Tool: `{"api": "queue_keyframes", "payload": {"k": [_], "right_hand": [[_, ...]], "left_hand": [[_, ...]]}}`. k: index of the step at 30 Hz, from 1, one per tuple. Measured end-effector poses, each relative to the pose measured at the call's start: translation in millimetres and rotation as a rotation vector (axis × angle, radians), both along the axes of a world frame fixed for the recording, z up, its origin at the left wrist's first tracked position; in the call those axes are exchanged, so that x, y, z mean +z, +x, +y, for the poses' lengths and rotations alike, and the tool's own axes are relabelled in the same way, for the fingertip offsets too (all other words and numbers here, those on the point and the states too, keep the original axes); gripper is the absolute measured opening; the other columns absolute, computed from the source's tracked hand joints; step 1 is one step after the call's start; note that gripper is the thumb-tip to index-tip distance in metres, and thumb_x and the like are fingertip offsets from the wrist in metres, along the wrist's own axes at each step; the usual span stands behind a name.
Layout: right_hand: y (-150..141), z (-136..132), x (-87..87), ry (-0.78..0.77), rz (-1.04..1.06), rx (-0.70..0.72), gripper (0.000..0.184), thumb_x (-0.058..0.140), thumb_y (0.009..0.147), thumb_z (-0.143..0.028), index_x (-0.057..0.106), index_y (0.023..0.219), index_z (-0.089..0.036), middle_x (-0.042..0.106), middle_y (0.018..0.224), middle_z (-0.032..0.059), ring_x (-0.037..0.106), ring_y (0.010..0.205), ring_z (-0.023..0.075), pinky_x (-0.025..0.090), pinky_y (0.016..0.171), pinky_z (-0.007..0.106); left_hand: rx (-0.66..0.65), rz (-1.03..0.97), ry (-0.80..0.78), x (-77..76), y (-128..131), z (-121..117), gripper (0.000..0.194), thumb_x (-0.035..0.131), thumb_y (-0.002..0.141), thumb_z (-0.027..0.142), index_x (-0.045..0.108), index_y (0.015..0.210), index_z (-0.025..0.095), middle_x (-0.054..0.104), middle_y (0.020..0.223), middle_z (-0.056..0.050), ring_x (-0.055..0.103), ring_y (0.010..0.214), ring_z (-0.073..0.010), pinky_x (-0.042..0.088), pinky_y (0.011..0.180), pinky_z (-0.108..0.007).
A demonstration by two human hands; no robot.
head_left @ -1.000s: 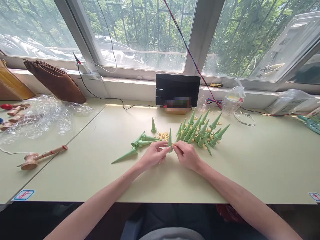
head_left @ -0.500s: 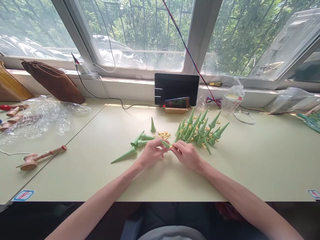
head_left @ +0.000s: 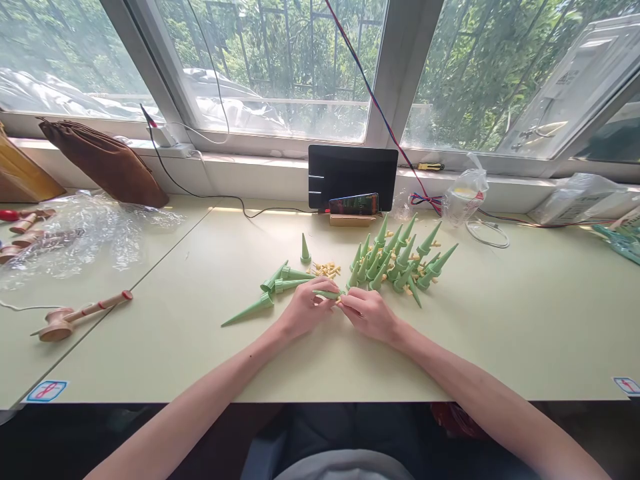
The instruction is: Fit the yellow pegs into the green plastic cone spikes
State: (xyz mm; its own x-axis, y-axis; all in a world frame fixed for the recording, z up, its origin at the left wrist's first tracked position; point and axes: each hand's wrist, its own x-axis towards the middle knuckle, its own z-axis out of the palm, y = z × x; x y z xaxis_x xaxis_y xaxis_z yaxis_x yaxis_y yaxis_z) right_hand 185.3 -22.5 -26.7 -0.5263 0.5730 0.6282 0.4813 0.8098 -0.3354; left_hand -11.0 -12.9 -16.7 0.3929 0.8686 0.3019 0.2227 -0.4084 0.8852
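My left hand [head_left: 306, 308] is closed around a green plastic watering spike [head_left: 327, 294], held nearly level with its tip to the left. My right hand [head_left: 371, 313] pinches a small yellow valve piece [head_left: 339, 299] at the spike's wide collar end; fingertips partly hide the contact. Just beyond the hands lies a small heap of yellow valve pieces [head_left: 329, 269]. Several loose green spikes [head_left: 250, 311] lie left of my left hand, and one green spike [head_left: 305, 251] stands point up behind them. Past my right hand is a crowded group of green spikes [head_left: 400, 259] with yellow pieces on their sides.
At the back of the table a black tablet [head_left: 353, 175] stands with a phone [head_left: 353, 205] before it. A wooden kendama [head_left: 83, 318] and crumpled clear plastic [head_left: 115, 233] lie at left. A plastic bag with a cup [head_left: 465, 195] and a white cable [head_left: 489, 235] are at right.
The spike between my hands has turned from slanting to nearly level. My right fingers have shifted slightly around its collar end. The other spikes stay in place.
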Motion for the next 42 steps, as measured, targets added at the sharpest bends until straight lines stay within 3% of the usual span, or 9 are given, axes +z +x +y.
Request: {"api": "queue_keyframes", "payload": {"k": [11, 21, 27, 31, 37, 39, 42], "right_hand": [[-3, 2, -4.4, -0.125, 0.147, -0.004, 0.028, 0.052, 0.094, -0.019, 0.055, 0.067, -0.017, 0.04, 0.061, -0.0028, 0.035, 0.052, 0.0095, 0.03, 0.05, 0.022], [-5, 2, 2.8, -0.287, 0.241, -0.04, 0.028, 0.057, 0.091, -0.025, 0.056, 0.065, -0.017, 0.048, 0.057, -0.0022, 0.041, 0.05, 0.0098, 0.033, 0.049, 0.023], [-3, 7, -1.1, -0.422, 0.269, -0.099, 0.018, 0.059, 0.092, -0.03, 0.065, 0.08, -0.017, 0.059, 0.063, -0.0001, 0.048, 0.052, 0.0113, 0.039, 0.049, 0.024], [-2, 9, -4.0, -0.439, 0.253, -0.131, 0.015, 0.06, 0.09, -0.03, 0.066, 0.096, -0.017, 0.059, 0.061, -0.0018, 0.047, 0.048, 0.011, 0.04, 0.049, 0.024], [-2, 5, 0.9, -0.464, 0.262, -0.118, 0.022, 0.059, 0.09, -0.026, 0.059, 0.11, -0.017, 0.059, 0.062, -0.0035, 0.048, 0.045, 0.0103, 0.041, 0.046, 0.023], [-2, 4, 2.0, -0.471, 0.295, -0.118, 0.023, 0.059, 0.09, -0.027, 0.056, 0.111, -0.017, 0.057, 0.062, -0.0042, 0.048, 0.044, 0.0098, 0.04, 0.045, 0.022], [-3, 2, 2.8, -0.437, 0.358, -0.14, 0.016, 0.056, 0.091, -0.027, 0.053, 0.104, -0.019, 0.053, 0.06, -0.0054, 0.045, 0.044, 0.0094, 0.038, 0.044, 0.022]], "left_hand": [[0.005, 0.033, 0.076, -2.1, 1, -1, 0.014, 0.061, 0.082, 0.011, 0.069, 0.09, 0.018, 0.061, 0.096, -0.005, 0.062, 0.076, -0.0124, 0.061, 0.06, -0.024], [0.021, 0.146, 0.099, 2.6, 2, -2, 0.008, 0.059, 0.087, 0.02, 0.067, 0.088, 0.018, 0.061, 0.093, -0.004, 0.06, 0.071, -0.0118, 0.056, 0.061, -0.024], [0.057, 0.19, 0.109, 11.1, 1, -3, 0.009, 0.06, 0.088, 0.025, 0.065, 0.092, 0.019, 0.062, 0.097, -0.004, 0.06, 0.062, -0.0092, 0.051, 0.056, -0.023], [0.065, 0.227, 0.122, 11.9, -2, -1, 0.006, 0.061, 0.086, 0.023, 0.064, 0.09, 0.019, 0.061, 0.089, -0.002, 0.059, 0.063, -0.0099, 0.048, 0.053, -0.021], [-0.019, 0.215, 0.11, 22.2, -10, 1, 0.032, 0.059, 0.081, 0.017, 0.059, 0.113, 0.021, 0.06, 0.111, -0.007, 0.06, 0.068, -0.0102, 0.041, 0.043, -0.018], [0.015, 0.199, 0.116, 26.0, -13, 3, 0.035, 0.054, 0.081, 0.014, 0.057, 0.115, 0.021, 0.06, 0.114, -0.008, 0.06, 0.067, -0.0097, 0.04, 0.042, -0.018], [0.17, 0.211, 0.171, 26.9, -18, 8, 0.026, 0.053, 0.081, 0.013, 0.06, 0.104, 0.019, 0.062, 0.104, -0.006, 0.055, 0.057, -0.0072, 0.043, 0.048, -0.02]]}}
